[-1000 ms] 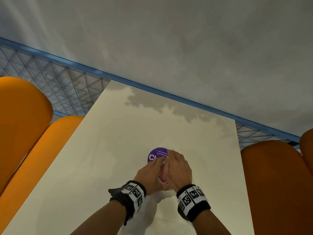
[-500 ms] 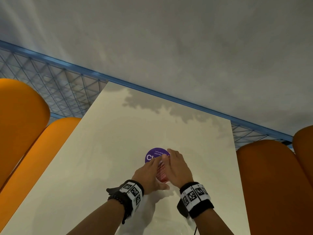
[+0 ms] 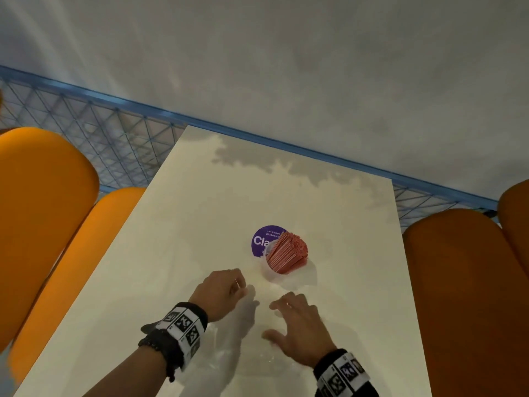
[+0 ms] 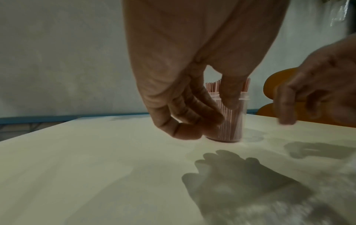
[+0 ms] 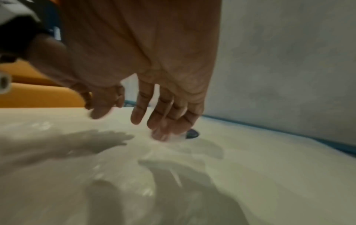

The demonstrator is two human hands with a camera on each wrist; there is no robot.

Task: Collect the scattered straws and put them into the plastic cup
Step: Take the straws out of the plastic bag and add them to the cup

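While nothing is held by either hand, the right hand point(image 3: 297, 328) is spread loosely over the white table point(image 3: 171, 253) and the left hand point(image 3: 221, 292) hangs loosely curled. From the left wrist view alone, the plastic cup point(image 4: 234, 120) is seen upright. Packed inside it, thin red straws point(image 3: 287, 252) fan above the rim, beside a purple sticker point(image 3: 262, 239).

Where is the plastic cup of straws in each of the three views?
Head: plastic cup right of table centre, red straws fanning out, beyond both hands.
Left wrist: centre, standing upright behind the left hand's fingers.
Right wrist: mostly hidden behind the right hand's fingers; only a blurred base shows.
Shared landmark: purple round sticker, beside the cup.
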